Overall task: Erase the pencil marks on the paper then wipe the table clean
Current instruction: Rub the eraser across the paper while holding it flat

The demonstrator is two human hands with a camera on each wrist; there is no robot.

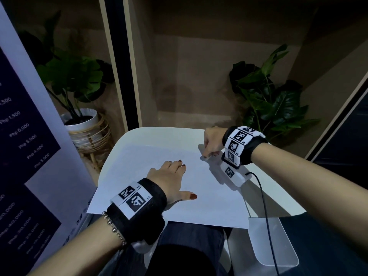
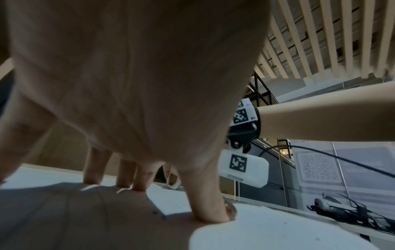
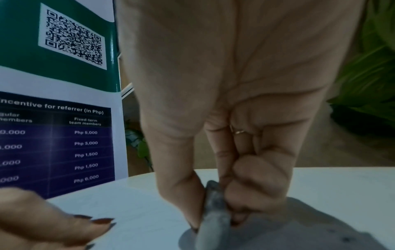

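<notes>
1. The small grey smudged eraser (image 3: 214, 213) is pinched between the thumb and curled fingers of the right hand (image 1: 213, 141), its tip on the thin white sheet of paper (image 1: 199, 196) — held low, near the tip.
2. Paper is light and slides easily.
3. The left hand (image 1: 172, 179) presses it flat, fingers spread, on the white rounded table (image 1: 151, 134).

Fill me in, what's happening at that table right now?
A person sits at a white table with a sheet of paper on it. The left hand lies flat on the paper, holding it down. The right hand pinches a greyish eraser with its tip on the paper's far right corner. No pencil marks show in these dim views.
</notes>
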